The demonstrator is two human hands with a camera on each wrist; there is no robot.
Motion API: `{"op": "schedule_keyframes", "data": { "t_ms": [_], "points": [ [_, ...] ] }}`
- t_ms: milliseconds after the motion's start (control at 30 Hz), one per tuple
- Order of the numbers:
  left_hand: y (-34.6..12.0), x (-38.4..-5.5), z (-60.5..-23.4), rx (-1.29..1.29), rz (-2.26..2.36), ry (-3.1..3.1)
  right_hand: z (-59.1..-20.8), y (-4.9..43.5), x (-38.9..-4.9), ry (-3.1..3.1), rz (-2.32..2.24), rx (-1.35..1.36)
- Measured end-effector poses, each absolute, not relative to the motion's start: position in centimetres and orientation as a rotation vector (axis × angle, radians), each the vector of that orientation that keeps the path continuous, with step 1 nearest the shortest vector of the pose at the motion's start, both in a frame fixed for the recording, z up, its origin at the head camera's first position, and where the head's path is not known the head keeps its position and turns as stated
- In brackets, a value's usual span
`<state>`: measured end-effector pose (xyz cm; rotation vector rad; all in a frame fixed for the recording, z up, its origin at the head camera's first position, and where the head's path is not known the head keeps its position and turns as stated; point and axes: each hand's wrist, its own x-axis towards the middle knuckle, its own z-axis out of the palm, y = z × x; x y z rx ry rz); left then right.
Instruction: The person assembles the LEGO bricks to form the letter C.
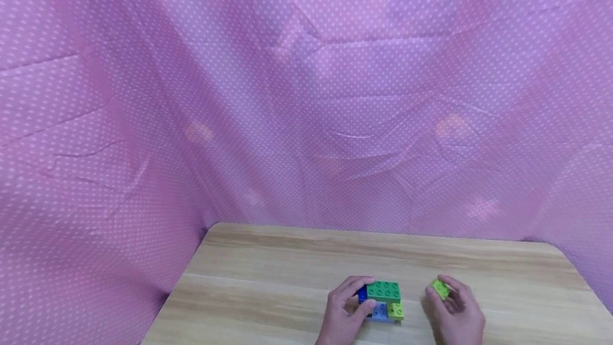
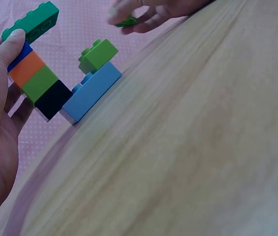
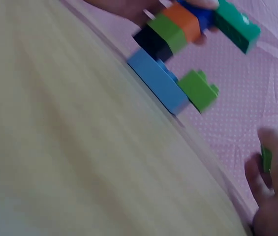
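My left hand (image 1: 342,307) grips a toy brick structure at its left column, thumb in front and fingers behind. That column stacks a black brick (image 2: 53,100), a lime brick (image 2: 39,84), an orange brick (image 2: 27,70) and a dark blue brick (image 1: 362,295). Below it, a long light blue brick (image 2: 94,91) lies on the table. A green brick (image 1: 384,292) juts rightward from the top, over a second lime brick (image 3: 198,91) on the base's right end. Off to the right, my right hand (image 1: 460,313) pinches a loose lime brick (image 1: 440,289) between thumb and fingers.
The wooden table (image 1: 268,281) has rounded far corners. Behind it and along both sides hangs a pink cloth (image 1: 306,121) with white dots, meeting the table's far edge.
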<state>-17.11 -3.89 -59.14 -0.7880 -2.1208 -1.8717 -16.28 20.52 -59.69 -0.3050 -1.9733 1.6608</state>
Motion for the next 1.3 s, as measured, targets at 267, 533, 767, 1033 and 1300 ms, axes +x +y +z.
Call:
{"op": "schedule_keyframes", "data": {
  "t_ms": [267, 533, 767, 1033, 1300],
  "points": [
    [-3.9, -16.9, -59.0, -0.736, -1.941, -2.133, -59.0, 17.9, -13.9, -2.071, 2.113, -0.079],
    [-4.0, -17.0, -59.1, -0.749, -1.911, -2.119, -58.9, 17.7, -14.0, -2.07, 2.196, 0.107],
    [-3.9, -16.9, -59.1, -0.796, -1.848, -2.113, -58.3, 17.1, -14.1, -2.002, 2.322, 0.292],
    [-3.6, -16.9, -59.0, -0.799, -1.841, -2.096, -58.6, 17.2, -14.3, -1.845, 2.492, 0.409],
    [-3.6, -17.0, -59.0, -0.813, -1.796, -2.084, -59.1, 16.7, -14.9, -1.772, 2.502, 0.507]
  ]
}}
